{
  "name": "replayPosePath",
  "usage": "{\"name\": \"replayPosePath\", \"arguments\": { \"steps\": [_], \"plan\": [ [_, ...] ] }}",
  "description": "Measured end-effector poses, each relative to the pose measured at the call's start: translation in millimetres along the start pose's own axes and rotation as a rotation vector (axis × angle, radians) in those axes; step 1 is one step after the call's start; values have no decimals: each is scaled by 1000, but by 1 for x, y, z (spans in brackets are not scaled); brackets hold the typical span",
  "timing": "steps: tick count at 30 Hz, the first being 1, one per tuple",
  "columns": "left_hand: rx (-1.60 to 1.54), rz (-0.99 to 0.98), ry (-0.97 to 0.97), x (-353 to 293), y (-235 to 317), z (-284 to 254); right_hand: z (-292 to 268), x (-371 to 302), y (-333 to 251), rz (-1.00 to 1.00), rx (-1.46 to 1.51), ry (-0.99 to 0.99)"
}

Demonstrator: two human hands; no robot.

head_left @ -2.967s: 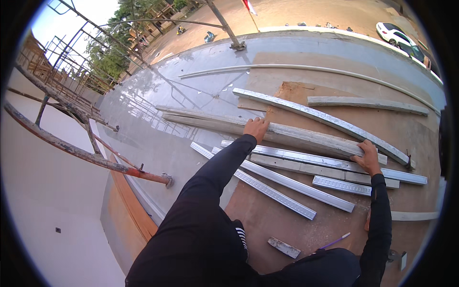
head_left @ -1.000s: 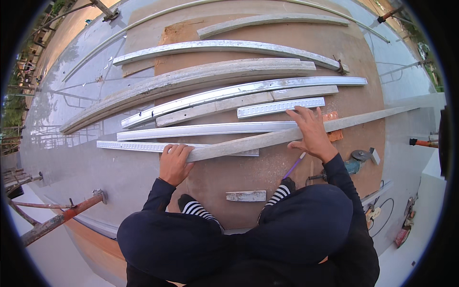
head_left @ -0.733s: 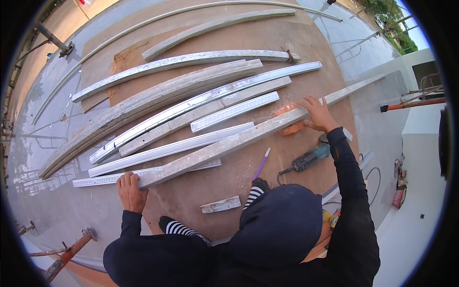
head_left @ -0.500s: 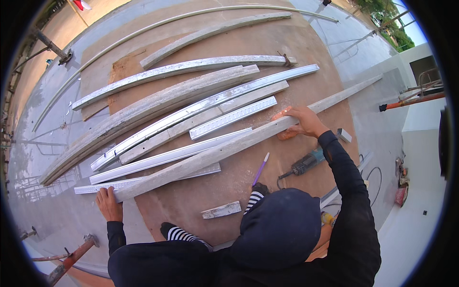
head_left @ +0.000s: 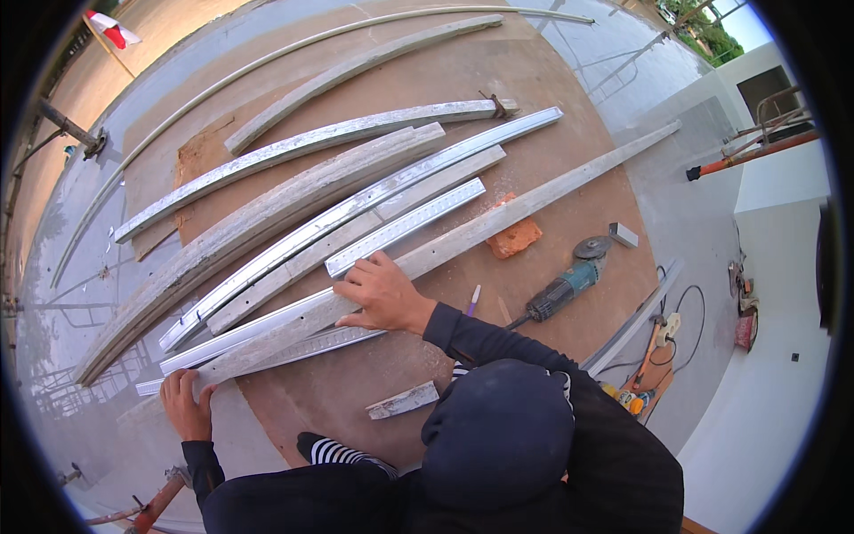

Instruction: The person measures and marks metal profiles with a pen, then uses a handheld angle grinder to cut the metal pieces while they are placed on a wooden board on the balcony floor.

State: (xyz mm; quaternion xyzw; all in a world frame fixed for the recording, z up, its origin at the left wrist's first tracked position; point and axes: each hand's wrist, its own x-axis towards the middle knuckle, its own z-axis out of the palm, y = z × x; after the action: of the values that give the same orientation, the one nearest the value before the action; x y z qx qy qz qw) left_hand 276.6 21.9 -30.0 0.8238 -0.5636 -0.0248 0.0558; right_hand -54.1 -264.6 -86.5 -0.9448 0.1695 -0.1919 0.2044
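A long grey, dusty bar (head_left: 551, 189) slants from lower left to upper right. My left hand (head_left: 185, 408) grips it near its blurred lower-left end, fingers on the far side and thumb on the near one. Farther along, my right hand (head_left: 387, 294) straddles the bar with its fingers over the far edge and its thumb at the near edge. A broken orange brick (head_left: 516, 238) lies against the bar's underside, partly covered by it. Shiny metal channels (head_left: 405, 227) rest just beyond. A purple marker (head_left: 474, 301) lies close to my right wrist, partly hidden by the sleeve.
An angle grinder (head_left: 569, 283) lies to the right, beside a short hollow metal piece (head_left: 623, 234). Several grey bars (head_left: 267, 209) lie across the brown board. A short offcut (head_left: 402, 400) is near my foot. Cords and a power strip (head_left: 669, 327) sit at right.
My right hand has left the brick and moved left along the bar. The brick stays beneath the bar. The bar has shifted toward the lower left; my left hand still holds its near end.
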Motion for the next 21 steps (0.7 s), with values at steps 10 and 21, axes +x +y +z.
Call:
{"name": "replayPosePath", "arguments": {
  "steps": [10,21],
  "plan": [
    [-91,40,3,-8,8,29,7,-13,-16,52,17,-10],
    [-90,2,33,13,11,40,-58,-48,34,180,-119,-124]
  ]
}}
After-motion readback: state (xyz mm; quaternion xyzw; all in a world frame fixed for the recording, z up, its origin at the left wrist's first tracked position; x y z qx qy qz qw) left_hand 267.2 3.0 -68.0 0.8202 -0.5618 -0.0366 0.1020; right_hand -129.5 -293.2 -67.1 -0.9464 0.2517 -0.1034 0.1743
